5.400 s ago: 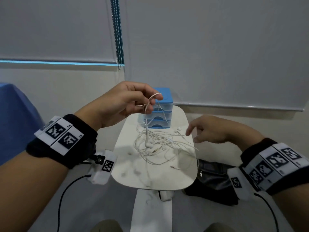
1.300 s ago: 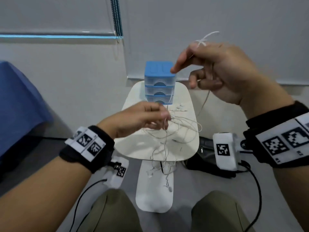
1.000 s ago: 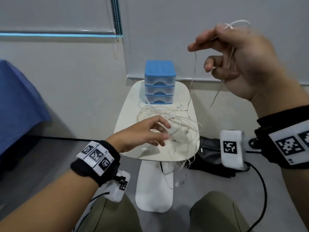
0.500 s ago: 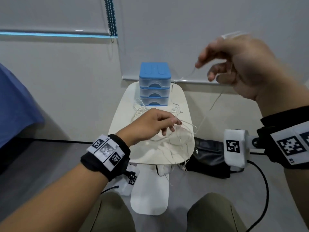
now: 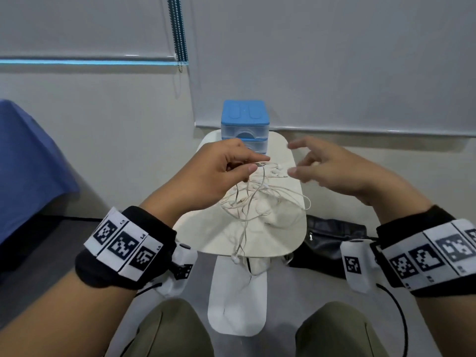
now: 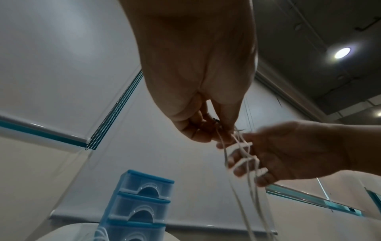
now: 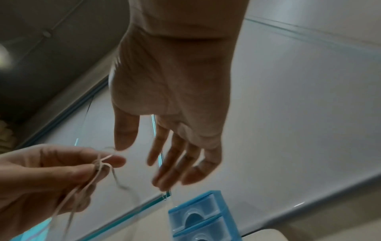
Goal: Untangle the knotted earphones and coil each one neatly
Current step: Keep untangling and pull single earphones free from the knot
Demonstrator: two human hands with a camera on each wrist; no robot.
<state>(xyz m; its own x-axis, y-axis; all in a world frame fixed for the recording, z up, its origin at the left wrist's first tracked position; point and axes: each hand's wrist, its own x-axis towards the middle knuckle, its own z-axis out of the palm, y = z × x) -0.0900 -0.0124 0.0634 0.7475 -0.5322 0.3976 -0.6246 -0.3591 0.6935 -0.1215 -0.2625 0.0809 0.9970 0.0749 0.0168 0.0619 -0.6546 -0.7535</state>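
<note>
Thin smooth plastic-coated earphone cords (image 5: 260, 199), a smooth matt white tabletop (image 5: 206, 235), a glossy translucent plastic drawer unit (image 5: 244, 124)

The white earphones (image 5: 260, 199) form a loose knotted tangle of thin cables, their upper strands pinched up in the air while the rest drape down, one earbud dangling lowest.
</note>
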